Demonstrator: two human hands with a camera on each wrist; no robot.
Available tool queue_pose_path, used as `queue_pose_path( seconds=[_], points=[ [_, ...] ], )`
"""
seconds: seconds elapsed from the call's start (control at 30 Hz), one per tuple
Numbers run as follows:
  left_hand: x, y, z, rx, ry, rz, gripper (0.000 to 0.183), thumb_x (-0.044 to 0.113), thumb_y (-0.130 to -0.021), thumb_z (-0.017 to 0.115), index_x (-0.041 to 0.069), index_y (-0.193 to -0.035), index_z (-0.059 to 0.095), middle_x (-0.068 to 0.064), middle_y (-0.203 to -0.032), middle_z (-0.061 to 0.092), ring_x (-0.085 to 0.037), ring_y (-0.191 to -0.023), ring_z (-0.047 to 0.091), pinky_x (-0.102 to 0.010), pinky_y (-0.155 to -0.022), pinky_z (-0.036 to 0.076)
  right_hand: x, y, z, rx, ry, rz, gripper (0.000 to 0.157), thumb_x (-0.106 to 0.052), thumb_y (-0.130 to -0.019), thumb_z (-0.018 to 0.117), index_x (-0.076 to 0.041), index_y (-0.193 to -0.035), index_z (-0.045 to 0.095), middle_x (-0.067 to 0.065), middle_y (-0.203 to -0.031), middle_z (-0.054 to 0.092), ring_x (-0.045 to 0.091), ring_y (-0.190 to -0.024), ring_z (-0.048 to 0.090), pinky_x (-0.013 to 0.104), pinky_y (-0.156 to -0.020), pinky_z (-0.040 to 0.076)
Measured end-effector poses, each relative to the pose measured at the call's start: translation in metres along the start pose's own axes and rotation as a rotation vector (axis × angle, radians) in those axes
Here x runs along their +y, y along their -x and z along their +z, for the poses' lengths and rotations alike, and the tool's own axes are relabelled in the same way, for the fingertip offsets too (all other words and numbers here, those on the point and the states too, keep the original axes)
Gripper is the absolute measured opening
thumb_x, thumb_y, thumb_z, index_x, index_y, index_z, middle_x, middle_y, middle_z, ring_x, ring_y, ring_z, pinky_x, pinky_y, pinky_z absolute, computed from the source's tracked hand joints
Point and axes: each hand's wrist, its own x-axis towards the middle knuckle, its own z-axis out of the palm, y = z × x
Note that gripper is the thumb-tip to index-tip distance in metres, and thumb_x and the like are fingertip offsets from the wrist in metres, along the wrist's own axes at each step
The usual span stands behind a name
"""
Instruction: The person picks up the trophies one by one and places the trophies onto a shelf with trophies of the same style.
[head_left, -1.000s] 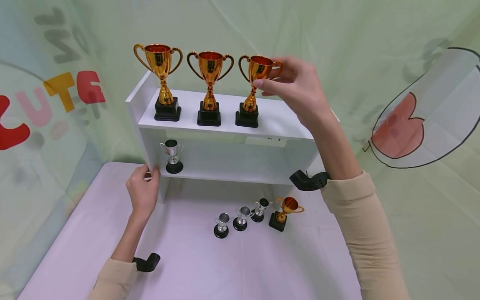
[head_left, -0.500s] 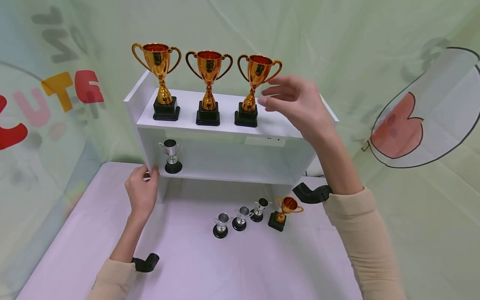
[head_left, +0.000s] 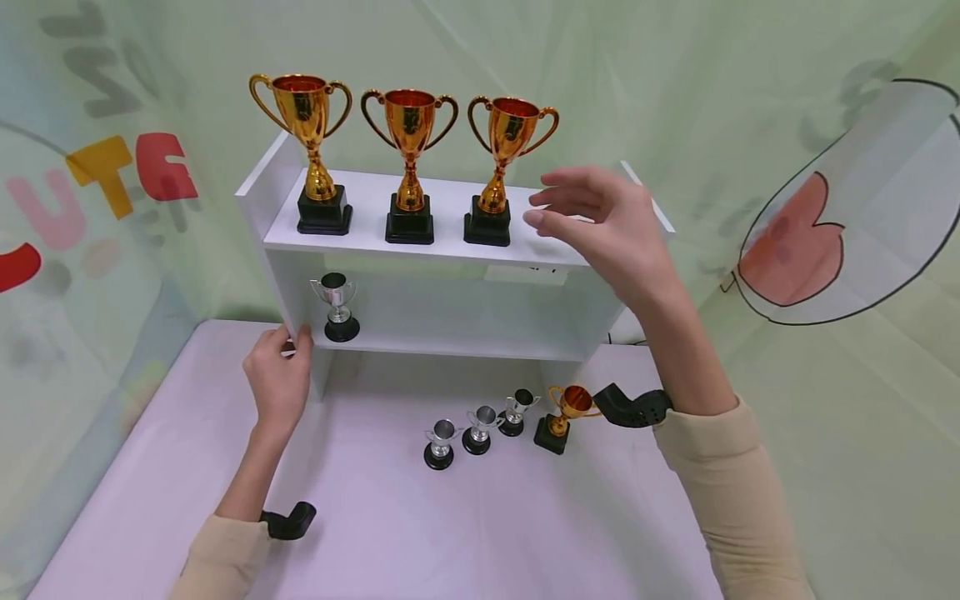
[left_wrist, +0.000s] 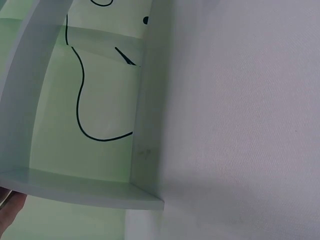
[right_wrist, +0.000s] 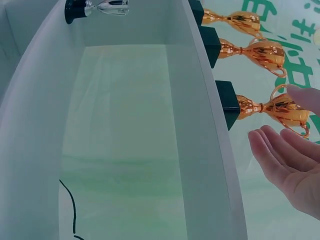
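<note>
Three gold trophy cups with black square bases, a left one (head_left: pixel 305 112), a middle one (head_left: pixel 410 121) and a right one (head_left: pixel 510 129), stand upright in a row on the top board of a white shelf (head_left: pixel 465 337). My right hand (head_left: pixel 607 225) is just right of the right cup, apart from it, fingers spread and holding nothing. In the right wrist view that cup (right_wrist: pixel 285 110) appears beside the fingers. My left hand (head_left: pixel 279 379) grips the shelf's left side panel at middle-board height. A small silver trophy cup (head_left: pixel 335 292) stands at the middle board's left end.
Below the shelf, on the white tabletop (head_left: pixel 420 533), stand several cups: three small silver trophy cups (head_left: pixel 480 425) and, to their right, a gold one (head_left: pixel 575 402). A pale green curtain (head_left: pixel 675 50) with printed letters and drawings hangs behind.
My right hand has let go of the right gold cup and drawn back to the right and down. The cup stays on the top board. My left hand keeps its grip on the shelf.
</note>
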Motion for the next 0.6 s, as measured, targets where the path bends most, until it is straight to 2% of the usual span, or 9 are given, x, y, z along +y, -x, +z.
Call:
queue_pose_path(
  seconds=[0.17, 0.27, 0.6],
  points=[
    [-0.001, -0.001, 0.001, 0.004, 0.011, 0.004, 0.015, 0.004, -0.094, 0.065, -0.007, -0.09, 0.074, -0.026, -0.084, 0.069, -0.04, -0.074, 0.071, -0.005, -0.069, 0.038, 0.009, 0.009, 0.001, 0.023, -0.025, -0.06, 0.04, -0.02, -0.089, 0.08, -0.011, -0.126, 0.068, 0.004, -0.112, 0.077, 0.013, -0.101, 0.073, 0.021, -0.091, 0.056],
    [-0.002, -0.001, 0.0, 0.003, 0.01, 0.009, 0.015, 0.004, -0.094, 0.064, -0.007, -0.091, 0.075, -0.026, -0.084, 0.07, -0.04, -0.074, 0.071, -0.001, -0.069, 0.037, 0.015, 0.014, 0.004, 0.031, -0.017, -0.086, 0.04, -0.017, -0.089, 0.08, -0.007, -0.127, 0.068, 0.007, -0.112, 0.077, 0.011, -0.1, 0.073, 0.02, -0.091, 0.056],
    [0.0, 0.0, 0.0, 0.008, 0.011, 0.015, 0.016, 0.003, -0.094, 0.065, -0.007, -0.097, 0.076, -0.027, -0.086, 0.071, -0.042, -0.074, 0.07, -0.002, -0.069, 0.036, 0.031, 0.03, 0.005, 0.026, -0.027, -0.118, 0.04, -0.013, -0.091, 0.078, -0.002, -0.128, 0.066, 0.009, -0.113, 0.076, 0.012, -0.101, 0.073, 0.02, -0.091, 0.056]
  ],
)
